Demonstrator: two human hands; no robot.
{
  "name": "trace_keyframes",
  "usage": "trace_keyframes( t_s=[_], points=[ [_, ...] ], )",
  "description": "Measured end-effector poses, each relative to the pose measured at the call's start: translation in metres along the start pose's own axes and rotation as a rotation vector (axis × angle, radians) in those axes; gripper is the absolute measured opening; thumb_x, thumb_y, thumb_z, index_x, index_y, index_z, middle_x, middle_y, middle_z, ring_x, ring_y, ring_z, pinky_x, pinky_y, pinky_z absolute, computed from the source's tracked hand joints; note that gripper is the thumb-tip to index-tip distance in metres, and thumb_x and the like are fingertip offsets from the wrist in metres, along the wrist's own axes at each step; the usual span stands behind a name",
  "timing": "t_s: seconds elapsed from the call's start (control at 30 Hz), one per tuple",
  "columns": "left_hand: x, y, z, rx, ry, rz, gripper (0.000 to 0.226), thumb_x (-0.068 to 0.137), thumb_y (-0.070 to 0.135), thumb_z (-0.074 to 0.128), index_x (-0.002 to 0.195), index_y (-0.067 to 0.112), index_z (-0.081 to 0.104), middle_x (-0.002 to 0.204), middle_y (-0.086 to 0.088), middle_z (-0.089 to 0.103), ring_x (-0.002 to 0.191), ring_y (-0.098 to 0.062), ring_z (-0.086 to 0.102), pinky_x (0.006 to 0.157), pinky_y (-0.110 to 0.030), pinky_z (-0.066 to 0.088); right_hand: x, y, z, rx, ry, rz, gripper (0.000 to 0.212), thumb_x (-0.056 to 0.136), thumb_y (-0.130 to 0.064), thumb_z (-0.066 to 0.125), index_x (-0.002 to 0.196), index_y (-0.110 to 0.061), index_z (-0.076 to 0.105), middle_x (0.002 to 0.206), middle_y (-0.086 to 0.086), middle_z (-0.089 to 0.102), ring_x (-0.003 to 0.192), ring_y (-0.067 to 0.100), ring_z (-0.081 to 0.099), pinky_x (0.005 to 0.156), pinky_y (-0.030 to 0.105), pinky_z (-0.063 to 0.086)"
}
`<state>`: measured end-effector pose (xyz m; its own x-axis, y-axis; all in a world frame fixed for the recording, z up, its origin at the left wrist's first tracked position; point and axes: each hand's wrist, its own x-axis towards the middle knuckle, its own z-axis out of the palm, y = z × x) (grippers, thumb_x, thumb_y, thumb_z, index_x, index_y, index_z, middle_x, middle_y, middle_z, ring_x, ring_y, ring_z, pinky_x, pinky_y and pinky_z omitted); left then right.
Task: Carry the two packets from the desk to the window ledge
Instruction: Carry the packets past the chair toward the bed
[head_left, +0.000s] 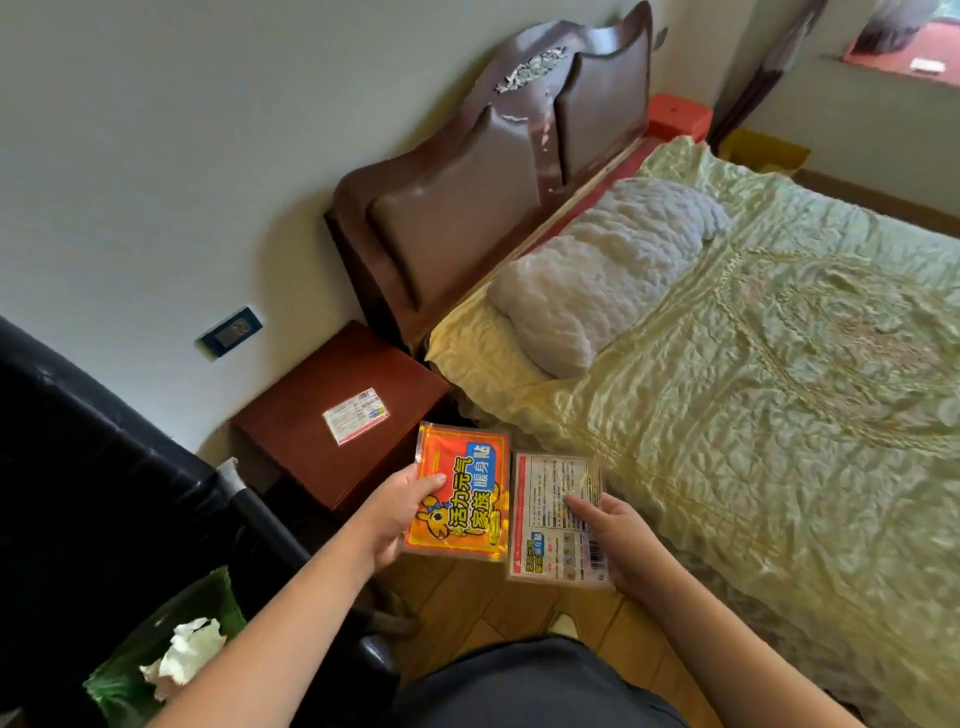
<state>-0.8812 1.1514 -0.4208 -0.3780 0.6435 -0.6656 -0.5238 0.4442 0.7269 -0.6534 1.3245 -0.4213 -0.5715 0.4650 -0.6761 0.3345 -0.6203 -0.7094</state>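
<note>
The left hand (397, 512) is gripping the orange packet (460, 491) by its left edge, thumb on the printed face; the right hand (621, 543) is holding the pale packet (553, 519) just beside it, thumb on top; both are hanging above the wooden floor (470, 605) beside the bed (779, 364); the window ledge (904, 62), far off at the top right, is probably carrying a small white item, too blurred to name.

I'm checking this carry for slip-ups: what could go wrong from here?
Left hand pinches the orange packet only by its edge, and right hand holds the white packet the same way, so either could slip. The ledge lies far across the room, past the bed, whose corner could catch a leg.
</note>
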Motion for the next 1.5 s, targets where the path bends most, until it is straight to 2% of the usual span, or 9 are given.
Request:
trace_keyframes(
  t_s=[0.13, 0.3, 0.47, 0.67, 0.77, 0.93, 1.07, 1.33, 1.5],
  points=[
    [0.011, 0.014, 0.012, -0.068, 0.105, 0.005, 0.022, 0.101, 0.022, 0.054, 0.12, 0.016, 0.064, 0.107, -0.017, 0.079, 0.1, -0.036, 0.075, 0.092, -0.054, 0.057, 0.031, -0.039, -0.011, -0.048, -0.081, 0.039, 0.02, 0.1, -0.02, 0.059, 0.116, -0.009, 0.066, 0.103, 0.017, 0.08, 0.096, 0.036, 0.077, 0.083, 0.051, 0.061],
    [0.01, 0.021, 0.009, -0.145, 0.219, 0.019, 0.022, 0.101, 0.023, 0.054, 0.119, 0.018, 0.065, 0.107, -0.017, 0.079, 0.1, -0.036, 0.075, 0.094, -0.055, 0.056, 0.066, -0.072, -0.001, -0.105, -0.182, 0.086, 0.019, 0.1, -0.019, 0.059, 0.114, -0.007, 0.065, 0.1, 0.017, 0.081, 0.092, 0.035, 0.078, 0.068, 0.042, 0.065],
    [0.01, 0.024, -0.011, -0.225, 0.319, 0.029, 0.023, 0.101, 0.023, 0.054, 0.121, 0.017, 0.065, 0.108, -0.016, 0.079, 0.1, -0.035, 0.075, 0.091, -0.052, 0.058, 0.103, -0.093, 0.03, -0.172, -0.253, 0.107, 0.021, 0.1, -0.02, 0.059, 0.116, -0.008, 0.066, 0.104, 0.018, 0.08, 0.096, 0.036, 0.077, 0.079, 0.048, 0.063],
    [0.023, 0.032, -0.048, -0.334, 0.412, 0.023, 0.022, 0.102, 0.026, 0.053, 0.118, 0.02, 0.066, 0.102, -0.011, 0.081, 0.092, -0.029, 0.078, 0.067, -0.038, 0.063, 0.152, -0.112, 0.075, -0.284, -0.307, 0.139, 0.022, 0.099, -0.022, 0.061, 0.115, -0.008, 0.066, 0.1, 0.016, 0.081, 0.092, 0.034, 0.078, 0.076, 0.046, 0.063],
    [0.04, 0.037, -0.078, -0.373, 0.458, 0.029, 0.023, 0.101, 0.028, 0.053, 0.119, 0.022, 0.066, 0.103, -0.01, 0.081, 0.093, -0.028, 0.078, 0.071, -0.039, 0.062, 0.185, -0.124, 0.105, -0.345, -0.33, 0.184, 0.023, 0.098, -0.024, 0.062, 0.115, -0.009, 0.066, 0.101, 0.016, 0.081, 0.093, 0.034, 0.078, 0.073, 0.044, 0.063],
    [0.066, 0.055, -0.13, -0.427, 0.512, 0.017, 0.023, 0.101, 0.03, 0.054, 0.12, 0.025, 0.066, 0.105, -0.009, 0.08, 0.098, -0.029, 0.077, 0.089, -0.049, 0.059, 0.24, -0.149, 0.164, -0.417, -0.373, 0.273, 0.025, 0.097, -0.023, 0.063, 0.116, -0.007, 0.064, 0.101, 0.016, 0.081, 0.093, 0.033, 0.078, 0.066, 0.038, 0.064],
    [0.082, 0.072, -0.163, -0.5, 0.553, 0.024, 0.022, 0.102, 0.021, 0.052, 0.118, 0.024, 0.067, 0.104, -0.011, 0.081, 0.094, -0.03, 0.077, 0.078, -0.045, 0.062, 0.277, -0.163, 0.205, -0.494, -0.443, 0.258, 0.027, 0.095, -0.016, 0.065, 0.12, -0.005, 0.063, 0.1, 0.013, 0.081, 0.091, 0.03, 0.079, 0.064, 0.035, 0.063],
    [0.1, 0.08, -0.206, -0.613, 0.673, -0.018, 0.021, 0.1, 0.021, 0.058, 0.118, 0.027, 0.067, 0.111, -0.007, 0.079, 0.103, -0.029, 0.075, 0.09, -0.052, 0.058, 0.355, -0.166, 0.259, -0.623, -0.553, 0.308, 0.03, 0.091, -0.019, 0.071, 0.119, -0.01, 0.065, 0.107, 0.013, 0.08, 0.099, 0.031, 0.077, 0.071, 0.039, 0.064],
    [0.121, 0.075, -0.215, -0.727, 0.769, -0.025, 0.023, 0.1, 0.019, 0.056, 0.121, 0.022, 0.065, 0.115, -0.009, 0.077, 0.109, -0.029, 0.071, 0.093, -0.05, 0.056, 0.409, -0.163, 0.306, -0.886, -0.673, 0.252, 0.024, 0.089, -0.028, 0.073, 0.11, -0.017, 0.07, 0.1, 0.004, 0.082, 0.091, 0.025, 0.079, 0.072, 0.039, 0.064]
  ],
)
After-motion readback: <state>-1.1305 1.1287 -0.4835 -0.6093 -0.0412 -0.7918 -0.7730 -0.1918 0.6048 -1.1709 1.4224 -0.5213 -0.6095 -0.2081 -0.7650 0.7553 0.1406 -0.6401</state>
